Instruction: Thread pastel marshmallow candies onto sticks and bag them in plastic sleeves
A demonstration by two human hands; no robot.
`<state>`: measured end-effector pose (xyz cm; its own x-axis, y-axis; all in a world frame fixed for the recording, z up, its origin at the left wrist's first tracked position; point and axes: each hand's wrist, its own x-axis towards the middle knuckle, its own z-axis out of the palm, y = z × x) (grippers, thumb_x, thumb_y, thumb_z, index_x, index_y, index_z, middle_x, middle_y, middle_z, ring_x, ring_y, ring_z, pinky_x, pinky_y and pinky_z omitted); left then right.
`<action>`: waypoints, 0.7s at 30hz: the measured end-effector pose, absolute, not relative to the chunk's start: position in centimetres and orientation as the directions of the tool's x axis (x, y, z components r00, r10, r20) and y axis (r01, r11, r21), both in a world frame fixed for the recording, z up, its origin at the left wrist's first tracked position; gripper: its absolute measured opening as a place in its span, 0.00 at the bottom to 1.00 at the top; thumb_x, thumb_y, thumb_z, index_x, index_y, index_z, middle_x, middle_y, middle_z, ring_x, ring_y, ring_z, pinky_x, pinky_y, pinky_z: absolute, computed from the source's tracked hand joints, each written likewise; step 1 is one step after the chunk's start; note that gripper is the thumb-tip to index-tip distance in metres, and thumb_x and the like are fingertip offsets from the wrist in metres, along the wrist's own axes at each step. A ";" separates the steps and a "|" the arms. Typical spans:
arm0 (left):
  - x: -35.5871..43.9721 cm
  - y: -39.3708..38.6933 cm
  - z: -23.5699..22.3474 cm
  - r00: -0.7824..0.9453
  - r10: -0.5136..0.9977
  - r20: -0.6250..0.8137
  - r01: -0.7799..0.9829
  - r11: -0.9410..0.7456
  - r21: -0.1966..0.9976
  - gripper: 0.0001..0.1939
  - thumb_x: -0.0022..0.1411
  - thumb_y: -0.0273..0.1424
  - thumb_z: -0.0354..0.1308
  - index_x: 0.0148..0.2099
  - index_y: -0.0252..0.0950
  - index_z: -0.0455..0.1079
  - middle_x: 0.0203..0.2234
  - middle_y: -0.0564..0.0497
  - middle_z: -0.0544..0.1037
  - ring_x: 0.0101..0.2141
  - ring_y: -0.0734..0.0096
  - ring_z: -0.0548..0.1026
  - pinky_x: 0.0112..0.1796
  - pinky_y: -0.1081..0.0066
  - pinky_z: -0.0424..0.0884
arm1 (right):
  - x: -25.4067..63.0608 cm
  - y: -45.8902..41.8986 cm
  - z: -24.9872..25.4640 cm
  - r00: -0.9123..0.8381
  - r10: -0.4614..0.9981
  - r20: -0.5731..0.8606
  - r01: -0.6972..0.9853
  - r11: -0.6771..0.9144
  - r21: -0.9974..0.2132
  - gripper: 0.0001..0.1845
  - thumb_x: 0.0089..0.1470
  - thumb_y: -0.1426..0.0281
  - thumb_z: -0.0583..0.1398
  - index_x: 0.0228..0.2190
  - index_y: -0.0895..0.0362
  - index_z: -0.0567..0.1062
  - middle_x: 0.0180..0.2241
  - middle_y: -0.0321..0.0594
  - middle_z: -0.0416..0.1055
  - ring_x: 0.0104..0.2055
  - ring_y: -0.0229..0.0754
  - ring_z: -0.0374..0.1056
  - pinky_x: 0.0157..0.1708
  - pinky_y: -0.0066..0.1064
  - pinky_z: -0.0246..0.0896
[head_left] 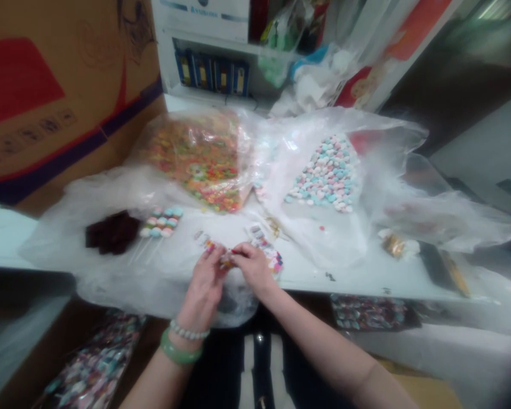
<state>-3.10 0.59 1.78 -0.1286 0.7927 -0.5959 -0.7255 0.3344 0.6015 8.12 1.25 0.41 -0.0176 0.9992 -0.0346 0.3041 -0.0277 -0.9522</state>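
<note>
My left hand (208,276), with a beaded bracelet and a green bangle at its wrist, is closed on a small multicoloured piece (227,260). My right hand (254,267) pinches the same piece from the other side; its exact kind is too blurred to tell. Beside the right hand lie more colourful small pieces (276,260) with printed strips. Gold twist ties (274,226) rest just beyond the fingers. Left of my hands are several skewers of pastel pebble-like pieces (162,221) on white sticks and a dark brown folded bundle (113,232).
Clear plastic bags hold orange, red and green bits (208,165) and pastel pebble-like pieces (329,176). A large cardboard box (68,74) stands at left. Below the white table's edge (310,287) are a box of wrapped pastel pieces (96,358) and another filled tray (368,311).
</note>
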 end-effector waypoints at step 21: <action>-5.9 0.3 2.0 -0.272 0.759 -0.592 -0.716 0.252 0.651 0.09 0.46 0.23 0.69 0.30 0.32 0.72 0.26 0.51 0.78 0.27 0.74 0.74 0.28 0.76 0.70 | 4.1 1.6 1.4 -0.017 0.967 -0.255 0.115 -0.252 -0.961 0.06 0.42 0.68 0.62 0.22 0.56 0.70 0.20 0.30 0.65 0.26 0.36 0.63 0.29 0.27 0.60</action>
